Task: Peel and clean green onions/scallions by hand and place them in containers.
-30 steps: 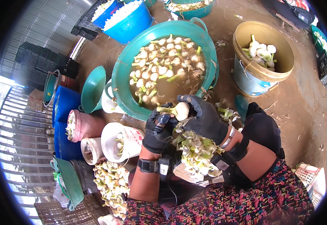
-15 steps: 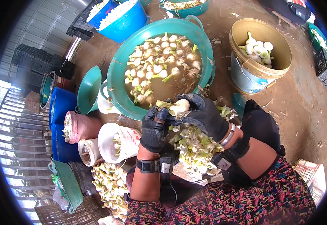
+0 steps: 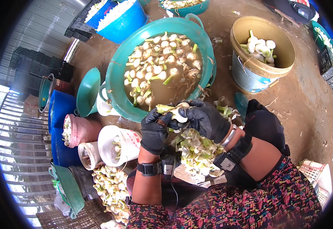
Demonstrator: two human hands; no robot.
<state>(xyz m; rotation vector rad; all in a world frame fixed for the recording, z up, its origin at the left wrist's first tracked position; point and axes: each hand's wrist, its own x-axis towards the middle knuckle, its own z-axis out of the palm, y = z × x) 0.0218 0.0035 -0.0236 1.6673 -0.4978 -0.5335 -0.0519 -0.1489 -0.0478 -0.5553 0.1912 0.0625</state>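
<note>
My left hand (image 3: 153, 129), in a black glove, is closed round the green stem end of a garlic-like bulb (image 3: 181, 115). My right hand (image 3: 208, 121), also gloved, has its fingers wrapped on the white bulb, partly hiding it, with leafy skin showing along the stem. Just beyond both hands is a large green basin (image 3: 113, 76) of muddy water with many stemmed bulbs (image 3: 157, 69) floating in it. Below my right hand lies a heap of pale leafy peelings (image 3: 195, 150). A pile of bulbs (image 3: 109, 187) sits at the lower left.
A bucket of white bulbs (image 3: 243, 65) stands to the right. Blue tubs (image 3: 122, 24) are at the back. A pink bucket (image 3: 84, 129), white pails (image 3: 111, 147) and a green tub (image 3: 72, 192) line the left, beside stacked black crates (image 3: 40, 63) and metal bars (image 3: 19, 145).
My right fingers have moved over the bulb, covering more of it, and the skin along the stem looks looser and more ragged. The whole view has shifted slightly.
</note>
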